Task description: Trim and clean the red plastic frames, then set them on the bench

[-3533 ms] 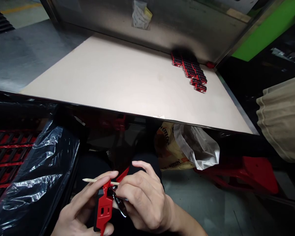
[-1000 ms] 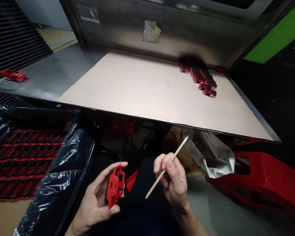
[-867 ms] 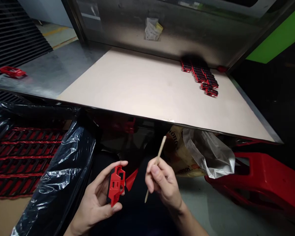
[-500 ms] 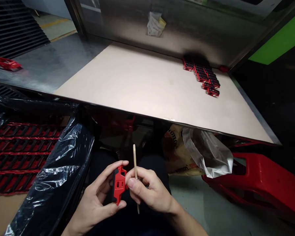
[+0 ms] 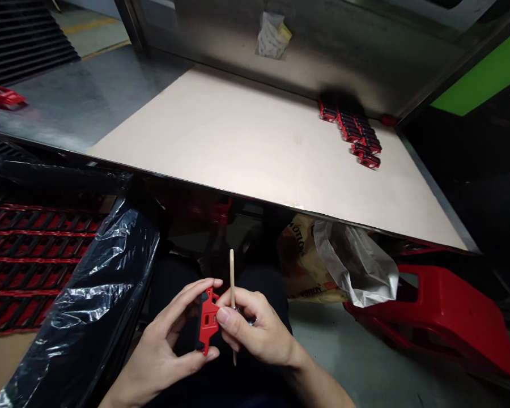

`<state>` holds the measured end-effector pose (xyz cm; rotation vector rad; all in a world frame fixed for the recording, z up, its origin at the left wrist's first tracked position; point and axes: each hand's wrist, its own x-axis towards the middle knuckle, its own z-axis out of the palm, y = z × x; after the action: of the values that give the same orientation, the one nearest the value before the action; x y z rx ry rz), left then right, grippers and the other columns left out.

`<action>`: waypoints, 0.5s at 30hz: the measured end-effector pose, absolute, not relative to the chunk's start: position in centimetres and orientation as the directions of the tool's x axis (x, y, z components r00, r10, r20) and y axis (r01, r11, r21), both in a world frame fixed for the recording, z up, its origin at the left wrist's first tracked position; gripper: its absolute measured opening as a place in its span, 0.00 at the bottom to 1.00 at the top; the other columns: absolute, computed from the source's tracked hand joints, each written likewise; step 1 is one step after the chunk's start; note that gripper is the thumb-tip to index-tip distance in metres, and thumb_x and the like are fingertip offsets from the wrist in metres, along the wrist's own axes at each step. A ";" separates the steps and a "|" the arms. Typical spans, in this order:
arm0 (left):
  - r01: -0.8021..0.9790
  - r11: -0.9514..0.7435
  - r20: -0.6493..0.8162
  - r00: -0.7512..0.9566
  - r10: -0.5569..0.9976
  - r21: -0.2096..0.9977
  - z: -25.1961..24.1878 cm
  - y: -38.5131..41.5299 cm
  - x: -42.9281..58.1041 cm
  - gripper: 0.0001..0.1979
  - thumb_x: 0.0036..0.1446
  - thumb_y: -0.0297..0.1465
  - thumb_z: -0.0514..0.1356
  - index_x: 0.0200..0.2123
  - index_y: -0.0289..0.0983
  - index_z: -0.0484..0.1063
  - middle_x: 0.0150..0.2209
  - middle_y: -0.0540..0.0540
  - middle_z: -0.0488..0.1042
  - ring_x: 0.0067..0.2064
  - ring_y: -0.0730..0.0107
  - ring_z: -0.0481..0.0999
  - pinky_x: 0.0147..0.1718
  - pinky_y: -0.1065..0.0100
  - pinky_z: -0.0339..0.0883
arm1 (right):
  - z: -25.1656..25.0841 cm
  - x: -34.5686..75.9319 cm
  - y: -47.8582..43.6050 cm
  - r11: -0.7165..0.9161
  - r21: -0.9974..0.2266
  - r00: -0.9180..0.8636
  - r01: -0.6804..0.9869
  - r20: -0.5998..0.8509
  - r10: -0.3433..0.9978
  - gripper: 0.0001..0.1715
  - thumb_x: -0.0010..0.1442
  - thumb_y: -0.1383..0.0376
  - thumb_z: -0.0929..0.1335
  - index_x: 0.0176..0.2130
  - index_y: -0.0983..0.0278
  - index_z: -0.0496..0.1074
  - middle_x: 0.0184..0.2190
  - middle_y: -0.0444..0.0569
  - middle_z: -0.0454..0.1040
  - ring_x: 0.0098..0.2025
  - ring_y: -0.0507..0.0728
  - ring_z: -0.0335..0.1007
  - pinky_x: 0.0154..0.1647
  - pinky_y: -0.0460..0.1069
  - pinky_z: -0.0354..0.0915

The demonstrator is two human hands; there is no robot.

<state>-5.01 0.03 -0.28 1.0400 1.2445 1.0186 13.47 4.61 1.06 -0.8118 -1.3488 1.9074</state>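
A small red and black plastic part (image 5: 208, 322) is held upright between the thumb and fingers of my left hand (image 5: 165, 340), its red face with small square openings turned to the right. My right hand (image 5: 255, 326) grips a thin wooden stick (image 5: 232, 272) that points up, with its lower tip showing beneath the fingers. The right thumb and fingertips meet the red part's right side. Something shiny shows among the right fingers; its kind is hidden.
A table with a pale board (image 5: 238, 136) spans the front, bearing several red and black parts (image 5: 357, 133) at right. A plastic-lined box (image 5: 123, 249) of similar parts stands at left. A printed bag (image 5: 300, 260) and red stool (image 5: 459, 317) are at lower right.
My right thumb and fingertips have moved onto the red part's face, covering some of its right side. The part is turned slightly. The camera view has shifted a little.
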 end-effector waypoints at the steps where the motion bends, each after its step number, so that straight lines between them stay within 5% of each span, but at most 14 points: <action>1: -0.023 0.226 -0.224 0.060 0.973 0.974 -0.3 0.0 -5.0 0.33 0.47 0.33 0.76 0.57 0.60 0.75 0.59 0.54 0.77 0.61 0.57 0.75 0.61 0.61 0.69 | 1.1 13.5 4.6 -0.254 -0.953 -0.594 -0.163 -0.111 0.797 0.23 0.69 0.47 0.66 0.35 0.64 0.66 0.18 0.36 0.62 0.18 0.45 0.54 0.21 0.42 0.56; 15: 0.037 0.239 -0.241 0.039 0.970 0.970 0.5 0.3 -5.1 0.34 0.45 0.28 0.74 0.54 0.64 0.77 0.58 0.61 0.77 0.62 0.63 0.73 0.59 0.71 0.68 | 0.7 13.2 4.5 -0.268 -0.948 -0.590 -0.171 -0.119 0.798 0.25 0.68 0.45 0.66 0.34 0.64 0.66 0.18 0.36 0.62 0.18 0.45 0.55 0.22 0.42 0.55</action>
<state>-5.14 0.27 0.46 1.0716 1.3064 0.9828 13.24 4.54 0.73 -0.8094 -1.3257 1.9187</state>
